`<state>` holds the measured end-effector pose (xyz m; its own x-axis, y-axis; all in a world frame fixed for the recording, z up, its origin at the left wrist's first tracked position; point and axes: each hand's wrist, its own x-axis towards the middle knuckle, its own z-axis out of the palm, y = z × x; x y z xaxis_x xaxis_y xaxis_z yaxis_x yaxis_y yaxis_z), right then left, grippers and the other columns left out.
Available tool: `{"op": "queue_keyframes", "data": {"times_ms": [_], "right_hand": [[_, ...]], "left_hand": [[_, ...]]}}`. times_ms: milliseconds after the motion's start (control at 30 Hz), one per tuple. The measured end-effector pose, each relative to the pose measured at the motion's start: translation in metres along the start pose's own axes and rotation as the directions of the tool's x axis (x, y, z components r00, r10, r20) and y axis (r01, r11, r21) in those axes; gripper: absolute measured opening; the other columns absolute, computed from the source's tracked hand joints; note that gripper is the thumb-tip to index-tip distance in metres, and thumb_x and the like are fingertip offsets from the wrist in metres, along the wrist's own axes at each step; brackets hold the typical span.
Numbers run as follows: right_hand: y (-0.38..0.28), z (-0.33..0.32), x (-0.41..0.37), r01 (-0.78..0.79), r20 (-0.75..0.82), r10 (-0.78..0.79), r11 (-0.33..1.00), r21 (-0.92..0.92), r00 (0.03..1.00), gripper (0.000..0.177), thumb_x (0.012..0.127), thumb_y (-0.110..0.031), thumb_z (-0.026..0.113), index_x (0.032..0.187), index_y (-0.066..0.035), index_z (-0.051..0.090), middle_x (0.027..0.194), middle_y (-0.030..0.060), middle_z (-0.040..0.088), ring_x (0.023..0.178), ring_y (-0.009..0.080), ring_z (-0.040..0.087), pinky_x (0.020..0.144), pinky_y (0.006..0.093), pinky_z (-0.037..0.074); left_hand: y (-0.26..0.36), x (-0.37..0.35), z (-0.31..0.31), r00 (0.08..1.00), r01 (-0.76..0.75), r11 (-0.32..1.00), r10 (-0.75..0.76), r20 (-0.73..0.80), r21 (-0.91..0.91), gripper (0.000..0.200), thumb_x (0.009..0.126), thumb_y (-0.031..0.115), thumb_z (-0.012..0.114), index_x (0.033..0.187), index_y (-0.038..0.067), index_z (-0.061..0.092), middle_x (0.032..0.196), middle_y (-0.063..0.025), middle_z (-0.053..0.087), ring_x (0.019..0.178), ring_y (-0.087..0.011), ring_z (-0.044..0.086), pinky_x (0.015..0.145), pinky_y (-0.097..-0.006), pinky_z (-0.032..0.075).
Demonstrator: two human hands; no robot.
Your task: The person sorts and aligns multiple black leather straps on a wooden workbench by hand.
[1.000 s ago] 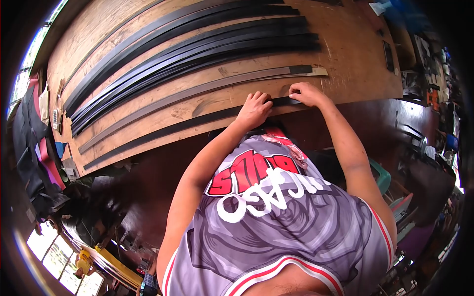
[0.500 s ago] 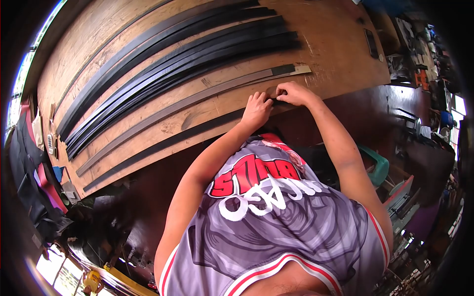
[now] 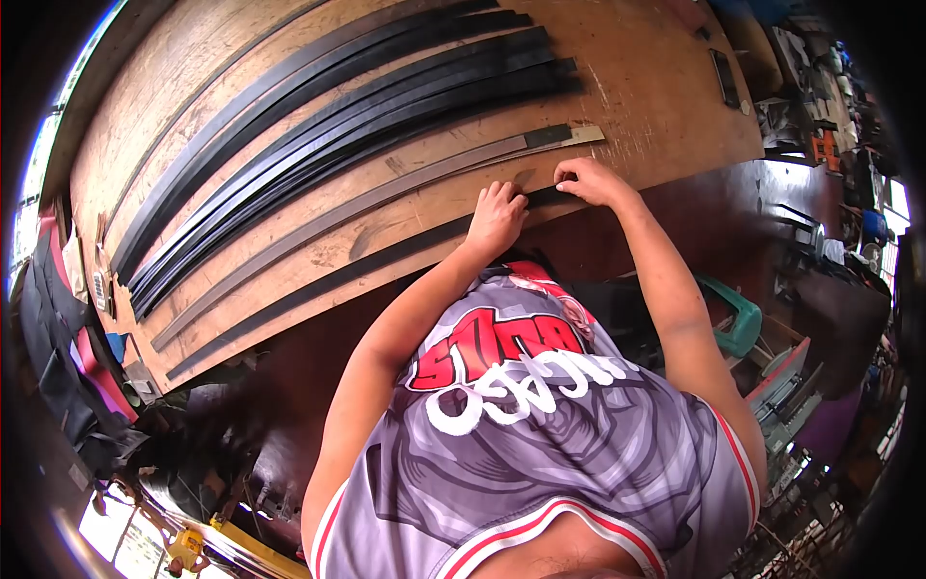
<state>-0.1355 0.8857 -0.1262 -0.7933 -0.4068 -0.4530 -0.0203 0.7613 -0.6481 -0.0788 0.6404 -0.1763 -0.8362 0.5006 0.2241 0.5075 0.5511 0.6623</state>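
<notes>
A long, narrow black strip point(image 3: 357, 268) lies along the near edge of the wooden table point(image 3: 666, 106). My left hand point(image 3: 499, 217) rests over this strip near its right part, fingers bent and pressed together on it. To its right, my right hand point(image 3: 590, 181) pinches the strip's right end between thumb and fingers. Just beyond the strip, between the hands, is a small dark patch point(image 3: 524, 178), too small to identify. A brown strip point(image 3: 386, 191) with a dark piece near its right end lies farther in on the table.
Several black strips point(image 3: 386, 101) lie in bundles across the far side of the table. A dark flat phone-like object point(image 3: 723, 79) is near the right edge. A green plastic object point(image 3: 738, 323) sits below the table's right side. A person in yellow point(image 3: 185, 548) shows at the lower left.
My right hand has moved slightly right, away from my left hand, and a length of black strip now shows between them. My left hand has barely moved.
</notes>
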Motion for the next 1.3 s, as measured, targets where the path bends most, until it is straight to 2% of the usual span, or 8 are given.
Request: {"op": "queue_keyframes", "data": {"times_ms": [333,633,733,833,1033,1133,1233,1300], "right_hand": [[0.004,0.008,-0.003,0.005,-0.058,-0.002,0.999,0.047,0.998,0.017,0.085,-0.013,0.069,0.096,0.000,0.068,0.089,0.0164,0.071,0.087,0.0277,0.069,0.079,0.0375,0.053],[-0.002,0.010,-0.008,0.043,-0.118,-0.040,0.999,0.015,0.992,0.018,0.084,-0.014,0.069,0.094,0.000,0.068,0.092,0.0179,0.070,0.090,0.0342,0.067,0.080,0.0401,0.052],[-0.001,0.010,-0.008,0.050,-0.114,-0.050,0.999,-0.003,0.992,0.019,0.084,-0.013,0.070,0.097,0.000,0.068,0.094,0.0177,0.070,0.091,0.0330,0.068,0.081,0.0399,0.052],[0.002,0.012,-0.013,-0.056,-0.147,0.074,0.991,0.121,0.986,0.022,0.085,-0.012,0.071,0.103,0.000,0.068,0.097,0.0172,0.071,0.092,0.0306,0.068,0.080,0.0391,0.052],[0.007,0.012,-0.029,-0.131,-0.213,0.167,0.976,0.174,0.963,0.027,0.085,-0.012,0.072,0.108,-0.001,0.067,0.096,0.0130,0.072,0.085,0.0218,0.067,0.076,0.0344,0.053],[0.015,0.017,-0.031,-0.156,-0.227,0.226,0.945,0.288,0.947,0.027,0.083,-0.014,0.074,0.105,-0.002,0.067,0.090,0.0172,0.070,0.082,0.0268,0.068,0.074,0.0377,0.053],[0.016,0.019,-0.032,-0.204,-0.242,0.273,0.939,0.275,0.931,0.027,0.084,-0.012,0.073,0.107,-0.001,0.067,0.090,0.0118,0.069,0.076,0.0171,0.061,0.072,0.0320,0.051],[0.011,0.018,-0.033,-0.198,-0.265,0.263,0.948,0.247,0.928,0.026,0.084,-0.010,0.073,0.106,0.000,0.066,0.090,0.0122,0.068,0.077,0.0177,0.062,0.072,0.0322,0.052]], "left_hand": [[0.007,0.011,0.008,1.000,-0.014,1.000,0.014,0.023,0.004,0.015,0.079,0.016,0.071,0.092,0.010,0.068,0.107,-0.0064,0.060,0.101,-0.0272,0.053,0.085,-0.0406,0.042],[0.011,0.017,0.017,1.000,-0.028,1.000,0.028,-0.004,0.000,0.015,0.080,0.016,0.071,0.093,0.010,0.067,0.106,-0.0052,0.060,0.098,-0.0278,0.053,0.083,-0.0411,0.042],[0.012,0.019,0.019,0.999,-0.041,0.999,0.041,-0.020,-0.021,0.015,0.080,0.016,0.071,0.093,0.010,0.067,0.107,-0.0051,0.061,0.098,-0.0279,0.054,0.082,-0.0411,0.042],[0.011,0.017,0.021,0.999,-0.048,0.999,0.048,-0.018,-0.001,0.014,0.080,0.016,0.070,0.092,0.010,0.067,0.107,-0.0049,0.061,0.098,-0.0278,0.054,0.082,-0.0412,0.042],[0.013,0.019,0.020,1.000,-0.012,1.000,0.011,-0.016,-0.017,0.014,0.079,0.016,0.071,0.091,0.010,0.066,0.107,-0.0046,0.062,0.099,-0.0277,0.054,0.082,-0.0411,0.042],[0.012,0.019,0.022,1.000,-0.006,1.000,0.006,-0.014,-0.019,0.014,0.078,0.015,0.072,0.090,0.011,0.066,0.107,-0.0043,0.062,0.100,-0.0277,0.054,0.083,-0.0408,0.042],[0.012,0.019,0.021,1.000,-0.004,1.000,0.004,-0.011,-0.024,0.014,0.078,0.015,0.071,0.090,0.010,0.067,0.107,-0.0049,0.062,0.100,-0.0281,0.054,0.083,-0.0415,0.042],[0.013,0.020,0.020,1.000,-0.012,1.000,0.012,-0.003,-0.021,0.015,0.080,0.017,0.070,0.092,0.009,0.068,0.107,-0.0064,0.061,0.100,-0.0286,0.054,0.082,-0.0424,0.042]]}}
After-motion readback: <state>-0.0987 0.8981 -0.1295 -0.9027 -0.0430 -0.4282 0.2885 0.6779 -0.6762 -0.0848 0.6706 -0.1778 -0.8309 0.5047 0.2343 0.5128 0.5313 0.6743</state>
